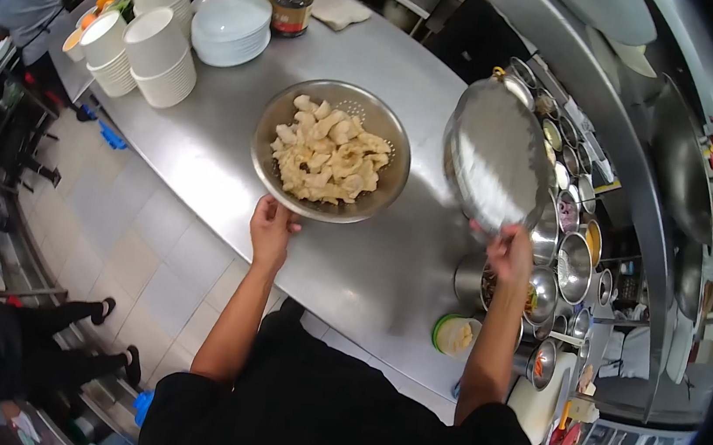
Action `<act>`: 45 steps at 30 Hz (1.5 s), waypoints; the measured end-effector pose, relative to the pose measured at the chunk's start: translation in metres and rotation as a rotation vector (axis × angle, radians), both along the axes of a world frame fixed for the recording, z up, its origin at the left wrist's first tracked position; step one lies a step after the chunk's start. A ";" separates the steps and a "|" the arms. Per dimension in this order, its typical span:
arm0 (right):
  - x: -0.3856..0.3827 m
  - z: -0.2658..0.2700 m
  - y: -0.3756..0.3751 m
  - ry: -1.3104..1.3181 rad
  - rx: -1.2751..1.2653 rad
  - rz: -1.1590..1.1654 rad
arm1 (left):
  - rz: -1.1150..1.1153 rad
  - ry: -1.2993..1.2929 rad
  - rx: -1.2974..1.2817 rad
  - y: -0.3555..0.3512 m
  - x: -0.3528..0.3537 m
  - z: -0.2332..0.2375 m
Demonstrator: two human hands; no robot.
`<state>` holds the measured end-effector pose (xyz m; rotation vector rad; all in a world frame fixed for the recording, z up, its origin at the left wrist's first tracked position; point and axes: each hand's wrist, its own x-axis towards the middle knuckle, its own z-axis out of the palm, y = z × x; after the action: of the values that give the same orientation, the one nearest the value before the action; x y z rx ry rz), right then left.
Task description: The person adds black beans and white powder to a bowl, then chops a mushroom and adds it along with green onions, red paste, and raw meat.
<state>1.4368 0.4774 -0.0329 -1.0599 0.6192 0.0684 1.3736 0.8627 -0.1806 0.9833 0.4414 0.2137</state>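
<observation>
A steel colander (397,171) filled with pale, cooked-looking meat pieces (329,153) sits over the middle of the steel counter. My left hand (273,224) grips it at its near rim, fingers curled at the edge. To the right, my right hand (509,253) is closed on the near rim of a large round metal bowl (498,155). That bowl is tilted on its side, raised above the counter and apart from the colander, with light reflecting off its broad face.
Stacks of white paper bowls (158,46) and white plates (231,30) stand at the far left, beside a dark sauce bottle (292,6). Several metal bowls of ingredients (574,267) line the right side. A green-rimmed tub (454,335) is near my right forearm. Two people (17,342) (34,1) stand left.
</observation>
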 end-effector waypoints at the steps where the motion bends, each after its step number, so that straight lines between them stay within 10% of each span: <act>1: -0.023 -0.001 0.002 0.039 0.002 -0.040 | -0.012 0.004 0.020 0.002 0.002 -0.002; 21: -0.233 0.005 0.026 0.042 0.084 -0.287 | -0.305 -0.074 0.146 -0.027 0.095 -0.020; 40: -0.668 0.000 -0.135 -0.199 0.168 -0.934 | -1.673 -0.223 -0.046 -0.329 -0.291 0.047; 45: -0.798 -0.037 -0.189 -0.190 -0.004 -1.244 | -1.777 -0.173 0.397 -0.447 -0.402 0.023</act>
<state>0.6392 0.2885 -0.0703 -0.5277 1.0039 -1.0986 0.9718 0.4160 -0.1577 1.3952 -0.7466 -1.2474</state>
